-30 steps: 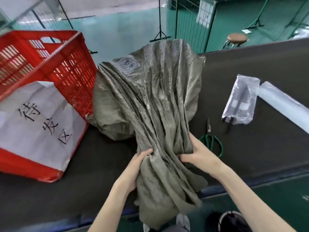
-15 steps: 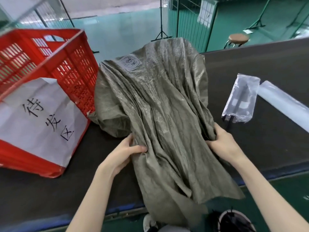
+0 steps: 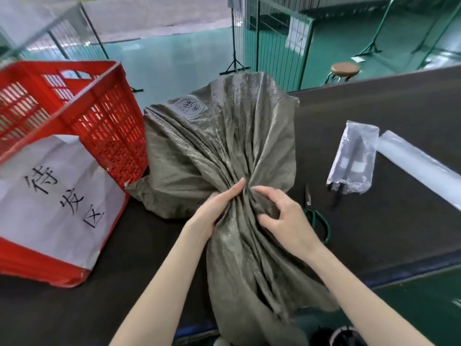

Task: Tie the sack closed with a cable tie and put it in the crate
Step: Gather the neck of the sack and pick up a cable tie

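Sack (image 3: 219, 146) fabric is lying on the dark table (image 3: 374, 126), its filled body resting away from you and its loose mouth trailing toward you over the near table edge. The long axis is running from the far bulge, through the gathered neck, down to the hanging mouth.

You are pinching that neck between both hands. Your left hand (image 3: 214, 208) is pressing in from the left with fingers extended against the folds; your right hand (image 3: 282, 216) is curling over the folds from the right, fingers partly spread and clamped on cloth. The neck is sitting directly between the two hands, touching both.

Cable ties are probably inside the clear plastic bag (image 3: 354, 158) lying to your right, well apart from the sack; this is a judgement, since the contents are not legible. The scissors (image 3: 314, 211) are lying just beside your right hand. Your right hand is nearer to that supply, so the left hand will likely need to hold the neck alone.

The red crate (image 3: 74, 116) is standing to your left, just beside the sack body.
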Demonstrator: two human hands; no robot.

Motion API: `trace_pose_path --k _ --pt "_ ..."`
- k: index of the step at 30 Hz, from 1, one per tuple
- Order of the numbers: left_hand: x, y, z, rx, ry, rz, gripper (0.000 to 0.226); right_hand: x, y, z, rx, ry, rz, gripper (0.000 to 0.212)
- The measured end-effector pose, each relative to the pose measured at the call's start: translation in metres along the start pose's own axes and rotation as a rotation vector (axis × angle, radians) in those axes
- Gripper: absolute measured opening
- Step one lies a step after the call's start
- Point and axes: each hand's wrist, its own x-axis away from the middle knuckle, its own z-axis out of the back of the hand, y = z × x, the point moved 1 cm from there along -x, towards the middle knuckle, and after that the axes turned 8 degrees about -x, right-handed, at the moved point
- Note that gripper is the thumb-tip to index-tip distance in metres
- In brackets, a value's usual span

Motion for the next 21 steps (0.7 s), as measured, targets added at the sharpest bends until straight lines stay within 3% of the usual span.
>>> trace_pose_path --k 5,8,14,17,21 --pt "-0.005 -0.009 0.01 -0.005 0.058 0.125 0.04 0.005 0.007 -0.013 0.04 -0.03 0.021 0.039" --pt "-0.007 -0.008 0.005 -0.048 0.181 0.05 0.027 0.004 0.01 -0.014 0.039 -0.039 0.003 0.033" --pt "-0.02 -0.014 -0.005 -0.166 0.348 -0.123 0.032 0.005 0.012 -0.013 0.004 -0.029 -0.031 0.015" --pt "-0.024 -0.01 -0.014 -0.134 0.333 -0.204 0.036 0.008 0.009 -0.016 -0.006 -0.044 -0.026 0.016" --pt "-0.031 -0.013 -0.01 -0.079 0.269 -0.012 0.031 0.011 0.007 -0.022 -0.001 -0.019 -0.005 0.018"
